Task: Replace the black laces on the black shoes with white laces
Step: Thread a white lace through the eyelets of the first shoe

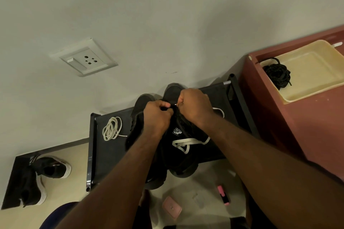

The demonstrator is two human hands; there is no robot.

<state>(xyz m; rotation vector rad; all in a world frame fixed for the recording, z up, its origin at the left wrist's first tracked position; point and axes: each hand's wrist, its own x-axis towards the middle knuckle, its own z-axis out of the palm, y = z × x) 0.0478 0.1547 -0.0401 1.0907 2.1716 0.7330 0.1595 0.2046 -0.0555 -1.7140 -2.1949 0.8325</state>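
Two black shoes stand side by side on a dark rack shelf (108, 156). The right shoe (183, 156) has a white lace (183, 143) trailing across its tongue and out to the right. My right hand (195, 107) pinches the white lace tip at the shoe's front eyelets. My left hand (157, 115) grips the shoe's upper beside that tip, fingers curled. The left shoe (137, 117) is mostly hidden under my left arm. A coiled white lace (111, 128) lies on the shelf to the left. A bundle of black laces (277, 74) sits in a cream tray (312, 82).
The cream tray rests on a red-brown cabinet (297, 126) to the right. A black-and-white pair of sneakers (39, 178) stands on a lower shelf at the left. A pink marker (223, 194) and a pink box (172, 208) lie on the floor. A wall socket (84, 57) is above.
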